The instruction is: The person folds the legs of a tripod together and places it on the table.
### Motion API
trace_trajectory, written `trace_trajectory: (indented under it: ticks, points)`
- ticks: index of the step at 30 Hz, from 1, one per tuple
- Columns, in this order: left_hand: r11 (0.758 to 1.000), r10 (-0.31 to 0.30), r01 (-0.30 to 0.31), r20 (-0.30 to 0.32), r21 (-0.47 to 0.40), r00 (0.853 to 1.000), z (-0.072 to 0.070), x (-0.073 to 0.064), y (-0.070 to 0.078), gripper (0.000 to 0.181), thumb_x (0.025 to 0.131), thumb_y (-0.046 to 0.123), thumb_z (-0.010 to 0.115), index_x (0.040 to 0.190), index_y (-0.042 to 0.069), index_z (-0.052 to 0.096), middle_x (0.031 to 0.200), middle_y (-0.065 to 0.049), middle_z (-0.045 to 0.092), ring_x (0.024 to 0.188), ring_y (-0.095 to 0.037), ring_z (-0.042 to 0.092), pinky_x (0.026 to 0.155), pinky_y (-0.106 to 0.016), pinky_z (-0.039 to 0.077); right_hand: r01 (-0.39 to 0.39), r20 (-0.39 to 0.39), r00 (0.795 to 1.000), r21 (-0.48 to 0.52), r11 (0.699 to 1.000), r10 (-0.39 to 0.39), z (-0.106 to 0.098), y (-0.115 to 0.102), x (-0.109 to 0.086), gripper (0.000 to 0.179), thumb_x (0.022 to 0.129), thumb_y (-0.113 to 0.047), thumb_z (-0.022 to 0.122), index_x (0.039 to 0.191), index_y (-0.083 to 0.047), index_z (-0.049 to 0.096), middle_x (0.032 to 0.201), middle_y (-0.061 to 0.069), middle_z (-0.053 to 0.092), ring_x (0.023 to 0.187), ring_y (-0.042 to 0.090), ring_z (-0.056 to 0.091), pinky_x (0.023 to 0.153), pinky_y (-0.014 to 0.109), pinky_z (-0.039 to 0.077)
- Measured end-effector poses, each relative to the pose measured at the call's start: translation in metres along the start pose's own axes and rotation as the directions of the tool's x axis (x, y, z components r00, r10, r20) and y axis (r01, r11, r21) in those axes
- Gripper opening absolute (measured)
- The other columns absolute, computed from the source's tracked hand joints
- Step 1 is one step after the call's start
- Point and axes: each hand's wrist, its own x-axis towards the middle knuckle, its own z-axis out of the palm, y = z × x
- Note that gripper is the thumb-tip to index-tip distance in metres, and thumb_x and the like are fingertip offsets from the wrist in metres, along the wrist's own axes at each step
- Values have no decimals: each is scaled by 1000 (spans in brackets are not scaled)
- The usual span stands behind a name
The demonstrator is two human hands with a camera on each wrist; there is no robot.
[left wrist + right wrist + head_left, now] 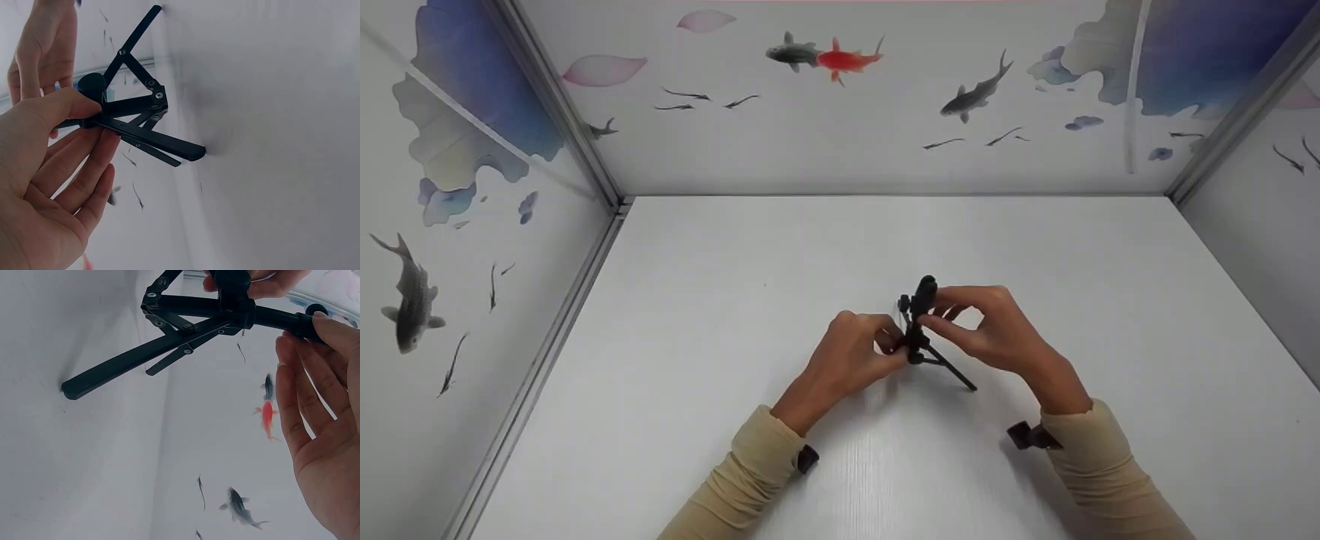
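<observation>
A small black tripod (915, 341) stands on the table with its legs spread, right of centre in the head view. Its hinged leg braces (135, 64) show in the left wrist view. My left hand (851, 349) pinches the tripod low down, near the knob and hub where the legs meet. Higher up, the thumb and fingertips of my right hand (997, 330) grip the centre column (275, 318), near a small round knob (316, 309). The right fingers partly hide the tripod's top end.
A white tabletop (697, 270) spreads around the hands. White panels printed with fish and leaves (847, 135) rise at the back and both sides, with a metal rail (547, 360) along the left edge. Black wrist devices (807, 459) sit at both sleeve cuffs.
</observation>
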Motion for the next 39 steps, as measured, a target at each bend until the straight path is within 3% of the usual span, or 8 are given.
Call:
trace_trajectory:
  ticks: [14, 23, 26, 33, 39]
  points:
    - [1000, 16, -16, -23, -4, 1000, -1, 0, 1, 5, 89, 12, 82, 94, 11, 83, 81, 2, 83, 74, -2, 77, 70, -16, 53, 0, 1, 1000, -18, 1000, 0, -1, 0, 0, 26, 95, -5, 83, 117, -19, 82, 106, -5, 83, 87, 11, 78, 76, 21, 61]
    - [999, 19, -20, -31, -28, 999, -1, -1, 1, 5, 89, 12, 82, 94, 11, 84, 81, 2, 84, 74, -2, 77, 71, -14, 52, -6, -22, 1000, -69, 998, 4, -2, -1, -1, 25, 93, -6, 85, 113, -22, 82, 94, -7, 80, 80, 7, 70, 61, 25, 53]
    - [999, 15, -16, -31, -29, 999, -1, -1, 1, 5, 90, 12, 82, 94, 11, 84, 82, 3, 84, 74, -1, 77, 72, -17, 55, -1, -29, 1000, -85, 996, -2, -1, -1, -1, 26, 92, -6, 86, 113, -22, 82, 91, -7, 77, 74, 7, 63, 58, 28, 48]
    - [998, 28, -30, -37, -59, 999, -2, 0, 2, 5, 91, 11, 81, 95, 9, 83, 85, 0, 84, 77, -4, 79, 79, -41, 65, -17, -22, 1000, -77, 997, 15, -2, -2, -2, 27, 93, -7, 85, 114, -23, 82, 97, -7, 80, 70, 7, 59, 57, 25, 43]
    - [999, 35, -37, -45, -39, 998, -1, 0, 1, 4, 92, 12, 81, 95, 10, 83, 85, 1, 84, 76, -4, 78, 79, -34, 63, -20, -19, 1000, -78, 997, 19, -2, -2, -2, 27, 93, -5, 85, 114, -22, 82, 97, -4, 81, 70, 7, 60, 58, 24, 44]
